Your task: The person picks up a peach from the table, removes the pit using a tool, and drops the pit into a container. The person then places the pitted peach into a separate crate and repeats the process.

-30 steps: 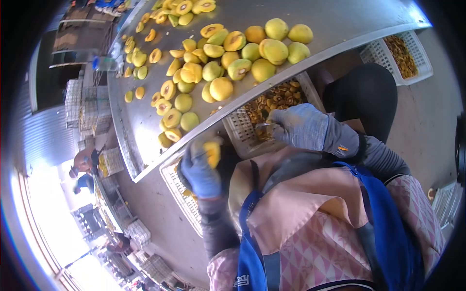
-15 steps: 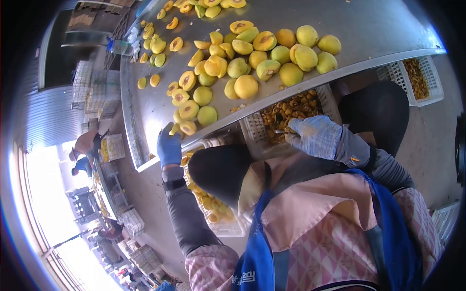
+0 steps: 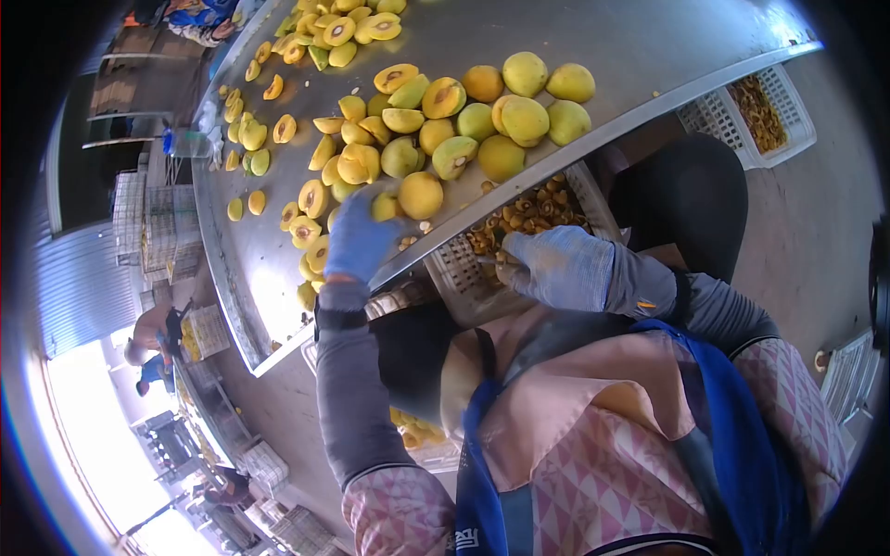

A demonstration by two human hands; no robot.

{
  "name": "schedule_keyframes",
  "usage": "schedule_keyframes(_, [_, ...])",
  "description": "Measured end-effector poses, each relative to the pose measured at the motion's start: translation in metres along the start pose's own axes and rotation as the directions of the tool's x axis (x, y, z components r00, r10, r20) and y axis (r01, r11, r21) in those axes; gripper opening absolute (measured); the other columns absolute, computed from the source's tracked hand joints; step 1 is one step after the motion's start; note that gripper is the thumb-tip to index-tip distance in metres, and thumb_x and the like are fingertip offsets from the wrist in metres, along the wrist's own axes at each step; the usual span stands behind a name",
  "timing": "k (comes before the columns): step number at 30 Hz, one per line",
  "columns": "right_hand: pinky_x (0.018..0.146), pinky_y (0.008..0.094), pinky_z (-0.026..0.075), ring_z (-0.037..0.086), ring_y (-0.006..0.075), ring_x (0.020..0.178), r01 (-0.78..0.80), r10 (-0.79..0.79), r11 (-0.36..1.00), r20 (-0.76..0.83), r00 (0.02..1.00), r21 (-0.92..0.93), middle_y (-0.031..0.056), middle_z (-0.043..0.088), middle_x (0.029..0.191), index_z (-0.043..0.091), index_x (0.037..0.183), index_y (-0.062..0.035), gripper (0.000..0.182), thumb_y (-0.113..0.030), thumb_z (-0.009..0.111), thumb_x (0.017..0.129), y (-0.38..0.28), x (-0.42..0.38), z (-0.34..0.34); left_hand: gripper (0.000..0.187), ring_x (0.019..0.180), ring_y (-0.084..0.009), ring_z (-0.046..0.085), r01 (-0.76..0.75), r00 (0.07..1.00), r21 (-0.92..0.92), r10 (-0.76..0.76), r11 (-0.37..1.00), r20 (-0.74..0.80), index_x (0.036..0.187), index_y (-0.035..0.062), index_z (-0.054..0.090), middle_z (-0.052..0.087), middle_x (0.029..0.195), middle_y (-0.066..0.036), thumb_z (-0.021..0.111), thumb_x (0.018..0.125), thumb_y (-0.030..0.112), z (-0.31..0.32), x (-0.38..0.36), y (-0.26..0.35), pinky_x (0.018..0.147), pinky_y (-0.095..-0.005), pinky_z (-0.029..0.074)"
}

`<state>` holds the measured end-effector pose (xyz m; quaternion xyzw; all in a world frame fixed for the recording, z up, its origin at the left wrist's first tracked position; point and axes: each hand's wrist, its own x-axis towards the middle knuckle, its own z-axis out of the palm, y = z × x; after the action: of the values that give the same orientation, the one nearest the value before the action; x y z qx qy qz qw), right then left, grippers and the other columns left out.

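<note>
My left hand (image 3: 360,233), in a blue glove, is over the near edge of the metal table (image 3: 640,88), smeared by motion. Its fingertips are right at a small yellow peach (image 3: 384,206), beside a larger whole peach (image 3: 420,195). Whole, halved and cut peaches (image 3: 445,97) spread across the metal around it. Below the table edge, my right hand (image 3: 561,267), gloved too, is closed around a small metal tool (image 3: 486,260). The fist hides most of that tool. Behind it, a white crate (image 3: 461,269) holds brown pits and scraps (image 3: 538,208).
Another white crate (image 3: 793,102) with brown scraps stands at the right. Yellow fruit (image 3: 422,428) lies in a container beneath my left arm. More cut peaches (image 3: 338,32) are farther up the table. At far left, a person (image 3: 153,338) bends beside stacked crates (image 3: 158,222).
My left hand has moved right and up from the table's left corner to the peaches by the near edge. The view has shifted; my right hand still grips the tool over the crate.
</note>
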<state>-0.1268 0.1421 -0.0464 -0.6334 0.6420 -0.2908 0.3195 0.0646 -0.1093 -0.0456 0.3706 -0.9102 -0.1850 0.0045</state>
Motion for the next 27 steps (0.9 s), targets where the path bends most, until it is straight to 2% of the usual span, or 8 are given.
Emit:
schedule_keyframes(2, [0.064,0.0484,0.051,0.064,0.0404,0.072,-0.019,0.021,0.999,-0.062,0.998,0.038,0.0218,0.063,0.076,0.058,0.104,-0.0037,0.031,-0.032,0.060,0.091,-0.002,0.000,0.000,0.047,0.108,-0.0280,0.060,0.113,0.991,-0.446,-0.131,0.888,-0.008,0.123,-0.0004,0.056,0.061,0.116,-0.016,0.064,0.080,0.017,-0.011,-0.019,-0.014,0.092,-0.0368,0.050])
schedule_keyframes(3, [0.063,0.0486,0.051,0.064,0.0409,0.072,0.035,-0.025,0.996,-0.106,0.994,0.088,0.0221,0.063,0.076,0.057,0.104,-0.0034,0.031,-0.031,0.060,0.091,-0.002,0.002,0.001,0.047,0.108,-0.0280,0.060,0.113,0.992,-0.440,-0.127,0.891,-0.003,0.123,-0.0004,0.056,0.061,0.116,-0.016,0.064,0.080,0.017,-0.014,-0.031,-0.006,0.092,-0.0368,0.050])
schedule_keyframes(5, [0.063,0.0488,0.051,0.064,0.0414,0.073,0.086,-0.065,0.986,-0.149,0.987,0.140,0.0224,0.063,0.076,0.056,0.104,-0.0032,0.030,-0.031,0.060,0.092,-0.007,0.003,0.002,0.046,0.080,-0.0224,0.061,0.107,0.957,-0.993,-0.274,0.042,0.091,0.128,0.0021,0.052,0.063,0.109,-0.018,0.051,0.094,0.034,-0.019,-0.056,0.031,0.061,-0.0299,0.050])
schedule_keyframes(7, [0.064,0.0492,0.050,0.064,0.0422,0.074,0.142,-0.084,0.944,-0.199,0.976,0.298,0.0232,0.064,0.079,0.056,0.104,-0.0028,0.030,-0.030,0.059,0.093,-0.015,0.005,-0.001,0.053,0.074,-0.0220,0.060,0.125,0.958,-0.991,-0.267,0.047,0.108,0.129,0.0024,0.049,0.064,0.107,-0.019,0.036,0.099,0.044,-0.012,-0.067,0.064,0.053,-0.0291,0.046])
schedule_keyframes(9, [0.065,0.0493,0.050,0.063,0.0425,0.075,0.161,-0.079,0.930,-0.249,0.965,0.330,0.0234,0.064,0.080,0.055,0.105,-0.0028,0.030,-0.030,0.059,0.093,-0.020,0.007,0.000,0.053,0.072,-0.0226,0.059,0.050,0.999,-0.958,0.028,-0.284,0.044,0.125,-0.0003,0.050,0.063,0.104,-0.020,0.037,0.100,0.044,0.004,-0.072,0.079,0.050,-0.0293,0.046])
schedule_keyframes(13, [0.065,0.0474,0.052,0.063,0.0431,0.076,0.119,-0.020,0.934,-0.284,0.958,0.337,0.0237,0.064,0.084,0.056,0.109,-0.0019,0.033,-0.033,0.055,0.095,-0.025,0.006,-0.005,0.054,0.081,-0.0225,0.062,-0.047,0.906,-0.996,-0.422,-0.078,-0.010,0.123,0.0002,0.050,0.064,0.095,-0.015,0.041,0.099,0.048,0.016,-0.074,0.155,0.069,-0.0316,0.054])
schedule_keyframes(21, [0.060,0.0437,0.052,0.065,0.0384,0.071,0.097,-0.024,0.972,-0.318,0.948,0.215,0.0202,0.064,0.080,0.056,0.105,-0.0027,0.029,-0.030,0.054,0.096,-0.025,0.001,-0.004,0.056,0.094,-0.0219,0.059,-0.118,0.940,-0.992,-0.325,-0.037,-0.100,0.127,-0.0011,0.048,0.060,0.105,-0.013,0.043,0.099,0.047,0.034,-0.077,0.154,0.085,-0.0342,0.051])
schedule_keyframes(27, [0.067,0.0440,0.053,0.066,0.0397,0.077,-0.017,0.090,0.938,-0.197,0.976,0.346,0.0231,0.065,0.081,0.054,0.117,-0.0015,0.037,-0.033,0.054,0.096,-0.019,0.006,-0.003,0.057,0.106,-0.0220,0.056,-0.211,0.923,-0.933,-0.255,0.293,-0.289,0.133,-0.0001,0.044,0.058,0.115,-0.016,0.046,0.099,0.045,0.041,-0.074,0.148,0.092,-0.0353,0.049])
